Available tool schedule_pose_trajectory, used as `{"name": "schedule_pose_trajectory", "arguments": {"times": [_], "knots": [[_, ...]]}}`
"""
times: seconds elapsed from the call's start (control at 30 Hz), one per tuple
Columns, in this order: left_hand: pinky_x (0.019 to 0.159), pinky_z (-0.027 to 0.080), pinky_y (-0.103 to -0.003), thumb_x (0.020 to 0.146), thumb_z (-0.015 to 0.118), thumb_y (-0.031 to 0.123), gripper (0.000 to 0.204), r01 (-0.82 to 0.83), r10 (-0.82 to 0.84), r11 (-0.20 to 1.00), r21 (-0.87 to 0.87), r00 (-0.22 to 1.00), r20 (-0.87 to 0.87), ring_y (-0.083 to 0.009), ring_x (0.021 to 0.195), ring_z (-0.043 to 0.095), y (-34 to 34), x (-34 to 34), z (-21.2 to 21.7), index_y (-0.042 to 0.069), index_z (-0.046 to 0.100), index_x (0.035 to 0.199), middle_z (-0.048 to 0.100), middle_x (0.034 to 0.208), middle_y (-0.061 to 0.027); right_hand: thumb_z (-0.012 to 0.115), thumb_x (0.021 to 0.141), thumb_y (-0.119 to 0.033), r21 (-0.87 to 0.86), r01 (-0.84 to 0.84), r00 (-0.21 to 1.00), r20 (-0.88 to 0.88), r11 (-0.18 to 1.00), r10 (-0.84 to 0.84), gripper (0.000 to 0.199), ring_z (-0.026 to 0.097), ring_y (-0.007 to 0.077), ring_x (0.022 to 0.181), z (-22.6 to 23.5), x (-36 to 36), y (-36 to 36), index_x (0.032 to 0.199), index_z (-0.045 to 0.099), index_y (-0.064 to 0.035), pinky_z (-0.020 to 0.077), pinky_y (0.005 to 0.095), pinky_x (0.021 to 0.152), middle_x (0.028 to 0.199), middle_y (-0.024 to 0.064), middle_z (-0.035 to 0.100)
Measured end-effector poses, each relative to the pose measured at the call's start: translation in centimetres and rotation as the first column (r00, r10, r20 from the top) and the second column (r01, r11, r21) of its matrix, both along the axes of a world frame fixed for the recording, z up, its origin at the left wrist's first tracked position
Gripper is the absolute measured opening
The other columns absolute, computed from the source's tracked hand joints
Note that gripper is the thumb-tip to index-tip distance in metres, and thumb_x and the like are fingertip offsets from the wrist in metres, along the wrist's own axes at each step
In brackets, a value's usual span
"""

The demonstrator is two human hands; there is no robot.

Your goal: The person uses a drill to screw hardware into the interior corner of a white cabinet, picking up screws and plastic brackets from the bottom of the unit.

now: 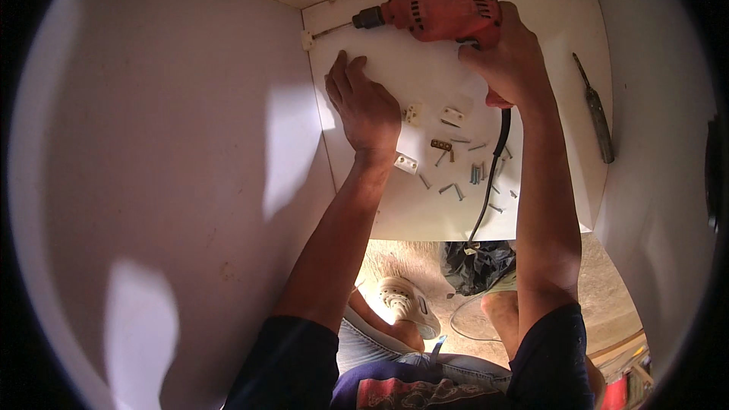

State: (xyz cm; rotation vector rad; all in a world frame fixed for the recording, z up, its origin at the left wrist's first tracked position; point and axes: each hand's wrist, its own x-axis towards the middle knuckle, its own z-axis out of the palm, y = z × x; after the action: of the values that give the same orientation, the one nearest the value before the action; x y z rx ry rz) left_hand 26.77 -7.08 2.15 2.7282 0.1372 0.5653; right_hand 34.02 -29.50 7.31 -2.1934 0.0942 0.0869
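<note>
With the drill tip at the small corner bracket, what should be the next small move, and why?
Probably press the drill gently leftward into the corner bracket. Its tip already points at the bracket, the right hand grips the handle, and the left hand lies flat on the white panel, steadying it.

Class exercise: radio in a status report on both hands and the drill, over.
Right hand gripping orange drill, bit at small white bracket. Left hand flat on white panel. Loose screws and brackets beside the left hand.
</note>
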Motion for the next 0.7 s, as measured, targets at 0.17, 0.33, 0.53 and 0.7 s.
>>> {"name": "schedule_pose_trajectory", "arguments": {"times": [0.17,0.33,0.53,0.7], "knots": [[0.116,0.040,-0.059,0.094,0.053,-0.003,0.039,0.000,0.000,1.000,0.000,1.000,0.010,-0.0485,0.136,0.048,0.1,0.0,0.1,-0.002,0.056,0.133,0.053,0.148,-0.0279,0.081,0.073,-0.022,-0.028,0.008,0.999,0.031,1.000,-0.007,0.061,0.078,0.0422,0.088,-0.2,0.0,0.3,0.122,0.055,0.0036,0.0632,0.0482,0.086,0.094,0.0242,0.078],[0.115,0.041,-0.059,0.093,0.053,-0.003,0.040,-0.012,0.012,1.000,0.019,1.000,0.005,-0.0495,0.135,0.048,-0.2,0.1,-0.3,-0.002,0.056,0.133,0.053,0.148,-0.0281,0.080,0.075,-0.022,-0.032,0.032,0.995,0.091,0.999,-0.029,0.060,0.078,0.0411,0.083,-0.8,-0.5,0.2,0.123,0.056,0.0029,0.0647,0.0483,0.079,0.097,0.0245,0.077],[0.116,0.041,-0.063,0.091,0.056,-0.006,0.042,-0.002,0.002,1.000,-0.005,1.000,-0.004,-0.0519,0.137,0.044,0.0,0.2,-0.2,-0.003,0.055,0.133,0.049,0.151,-0.0273,0.077,0.077,-0.018,0.049,0.037,0.999,-0.004,0.998,-0.037,0.058,0.076,0.0327,0.064,-0.1,-0.7,0.5,0.126,0.055,0.0042,0.0622,0.0420,0.048,0.093,0.0195,0.076],[0.114,0.042,-0.060,0.093,0.052,-0.002,0.041,-0.006,0.005,0.999,0.048,1.000,0.030,-0.0492,0.134,0.049,-0.2,0.3,-0.6,-0.002,0.054,0.134,0.052,0.147,-0.0295,0.077,0.077,-0.018,0.086,0.020,0.997,0.069,0.996,-0.026,0.058,0.075,0.0306,0.063,-0.9,-0.7,0.2,0.126,0.054,0.0043,0.0620,0.0391,0.042,0.092,0.0184,0.076]]}}
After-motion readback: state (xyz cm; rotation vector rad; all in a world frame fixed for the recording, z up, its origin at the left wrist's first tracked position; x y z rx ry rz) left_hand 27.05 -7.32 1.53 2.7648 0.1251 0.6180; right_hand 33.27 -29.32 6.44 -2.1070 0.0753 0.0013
